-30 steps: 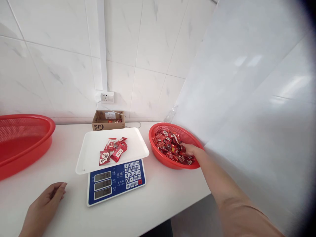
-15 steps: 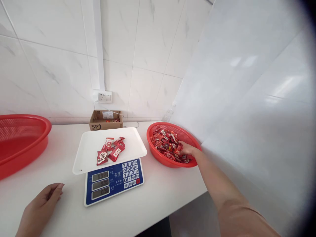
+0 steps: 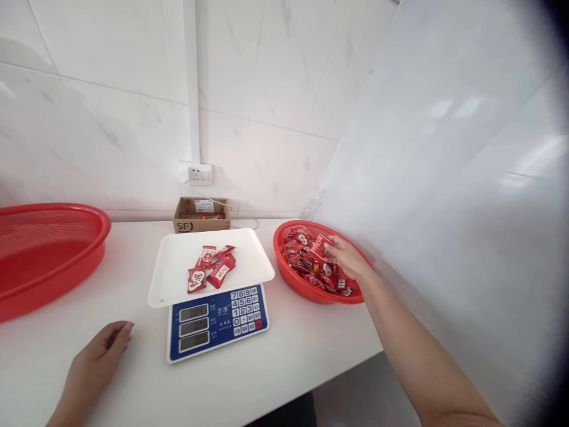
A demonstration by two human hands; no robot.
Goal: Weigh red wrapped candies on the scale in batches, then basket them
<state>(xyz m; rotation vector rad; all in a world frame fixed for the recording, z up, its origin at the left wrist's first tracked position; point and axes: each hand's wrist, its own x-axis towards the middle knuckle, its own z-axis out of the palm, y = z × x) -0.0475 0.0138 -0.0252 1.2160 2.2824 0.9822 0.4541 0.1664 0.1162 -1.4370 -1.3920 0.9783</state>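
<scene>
My right hand (image 3: 347, 257) is over the right red basket (image 3: 291, 283), pinching a red wrapped candy (image 3: 319, 247) between thumb and fingers. Below it, many similar red candies (image 3: 306, 261) fill the basket. My left hand (image 3: 98, 354) rests on the white table, fingers curled in with the thumb against them; nothing shows in it. Between my hands stands a blue electronic scale (image 3: 219, 323) with number keys and three displays. Several red candies (image 3: 217, 270) lie grouped on its white tray (image 3: 171, 261).
Another large red basket (image 3: 95, 255) stands at the left. Behind the scale, a small cardboard box (image 3: 202, 224) holds a few red items. A wall socket (image 3: 200, 174) is above it. Clear plastic (image 3: 312, 205) leans by the right wall.
My right hand has lifted out of the pile with a red candy between its fingers. The view has shifted slightly. My left hand keeps its place on the table.
</scene>
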